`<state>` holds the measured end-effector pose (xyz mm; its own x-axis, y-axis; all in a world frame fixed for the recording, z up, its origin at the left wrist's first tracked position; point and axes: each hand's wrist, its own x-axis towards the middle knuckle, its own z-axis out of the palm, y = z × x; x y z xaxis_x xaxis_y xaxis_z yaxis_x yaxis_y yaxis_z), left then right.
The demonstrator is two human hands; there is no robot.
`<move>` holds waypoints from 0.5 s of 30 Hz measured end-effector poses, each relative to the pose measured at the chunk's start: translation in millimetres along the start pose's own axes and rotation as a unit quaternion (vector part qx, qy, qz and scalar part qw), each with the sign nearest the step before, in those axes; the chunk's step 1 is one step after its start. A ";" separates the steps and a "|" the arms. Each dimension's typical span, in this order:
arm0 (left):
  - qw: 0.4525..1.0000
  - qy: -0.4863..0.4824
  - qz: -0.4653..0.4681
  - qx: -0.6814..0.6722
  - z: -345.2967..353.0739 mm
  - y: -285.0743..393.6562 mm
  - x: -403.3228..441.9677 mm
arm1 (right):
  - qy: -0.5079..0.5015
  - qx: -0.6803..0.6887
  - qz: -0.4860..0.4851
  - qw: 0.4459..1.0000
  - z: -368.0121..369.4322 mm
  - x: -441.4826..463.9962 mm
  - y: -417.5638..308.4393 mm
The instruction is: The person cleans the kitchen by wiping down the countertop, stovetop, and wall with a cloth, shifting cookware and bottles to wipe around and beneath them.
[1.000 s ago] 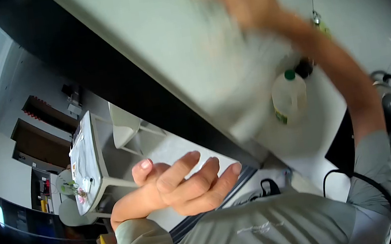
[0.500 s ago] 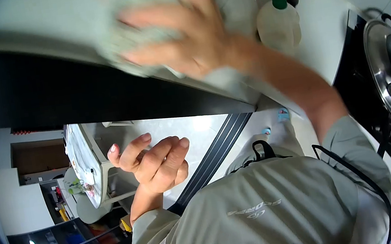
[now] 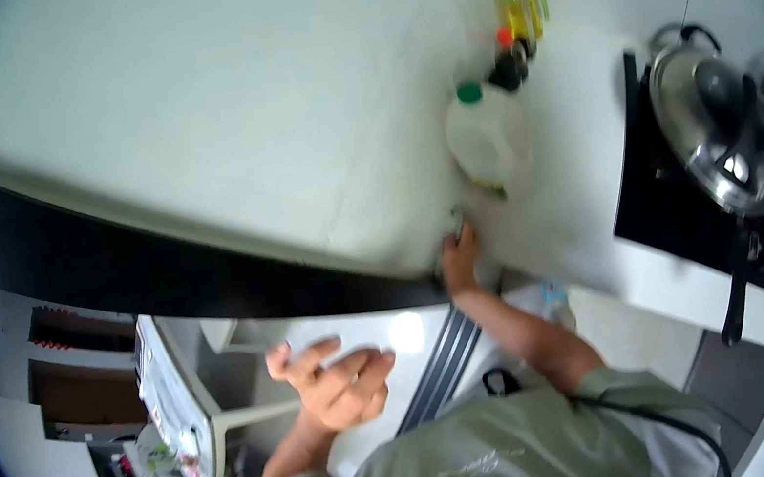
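Observation:
My right hand (image 3: pixel 461 261) is at the inner corner of the pale countertop (image 3: pixel 218 135), beside its black front edge (image 3: pixel 169 270). Its fingers are curled around a small greyish thing (image 3: pixel 456 222), too blurred to name. Just beyond this hand stands a whitish plastic jug (image 3: pixel 491 138) with a green cap. My left hand (image 3: pixel 339 383) is raised in front of my body, below the counter edge. Its fingers are half bent and apart, with nothing in them.
Dark bottles (image 3: pixel 509 62), one red-capped, and a yellow oil bottle (image 3: pixel 522 12) stand behind the jug. On the right, a lidded metal pan (image 3: pixel 719 124) rests on a black cooktop (image 3: pixel 651 188). A white table (image 3: pixel 174 403) stands lower left, past a dark floor track (image 3: pixel 438 378).
My right hand has moved from over the pale surface, where it was spread on a blurred cloth-like thing, down to the counter's corner. The view has shifted; my left hand keeps its pose.

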<state>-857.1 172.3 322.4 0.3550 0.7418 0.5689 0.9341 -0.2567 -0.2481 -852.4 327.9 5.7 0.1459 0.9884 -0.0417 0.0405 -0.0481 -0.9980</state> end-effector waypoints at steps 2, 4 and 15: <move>1.000 0.010 -0.023 -0.013 -1.2 4.8 -14.8 | 0.021 0.007 -0.023 0.999 4.7 14.2 -35.2; 0.996 0.012 -0.068 -0.056 1.8 11.4 -18.4 | 0.001 -0.021 -0.073 0.997 -8.1 17.4 -110.0; 0.920 -0.150 -0.073 -0.354 102.0 21.4 -14.2 | -0.048 0.102 -0.450 0.886 -36.2 74.7 -312.9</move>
<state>-846.1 219.5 229.0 0.2967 0.9106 0.2877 0.7994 -0.4016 0.4468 -818.3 411.5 316.7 0.0610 0.6209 0.7815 -0.0835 0.7834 -0.6159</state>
